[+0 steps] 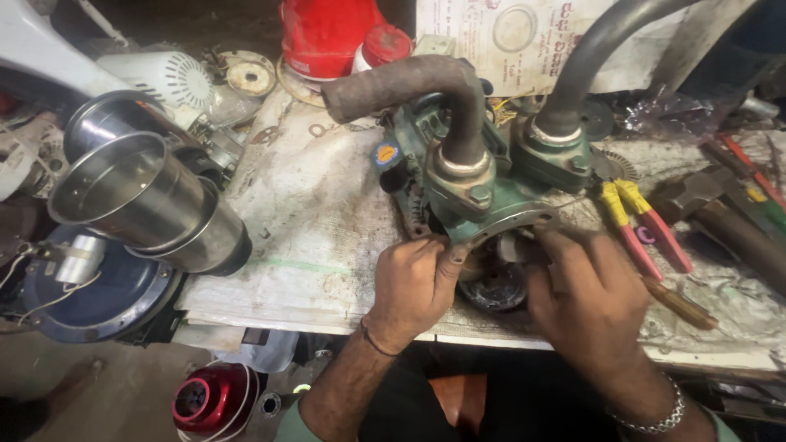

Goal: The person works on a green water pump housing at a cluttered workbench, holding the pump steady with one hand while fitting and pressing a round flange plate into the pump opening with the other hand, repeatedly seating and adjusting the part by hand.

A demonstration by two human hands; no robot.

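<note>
Pump (483,176), green and greasy, sits on my tabletop (319,229) with two rubber hoses (426,86) rising from it; my left hand (413,282) pinches its round metal flange (512,223) at the near edge; my right hand (585,299) curls around the dark part under that flange; pliers (643,229) lie just right of the pump.

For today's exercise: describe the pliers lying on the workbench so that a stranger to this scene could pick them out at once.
Start at the green pump body with two dark hoses in the middle of the bench. Just to its right, beyond the right hand, lie the pliers. Their red handles with yellow sleeves near the head set them apart from the brown-handled tool beside them.
</note>
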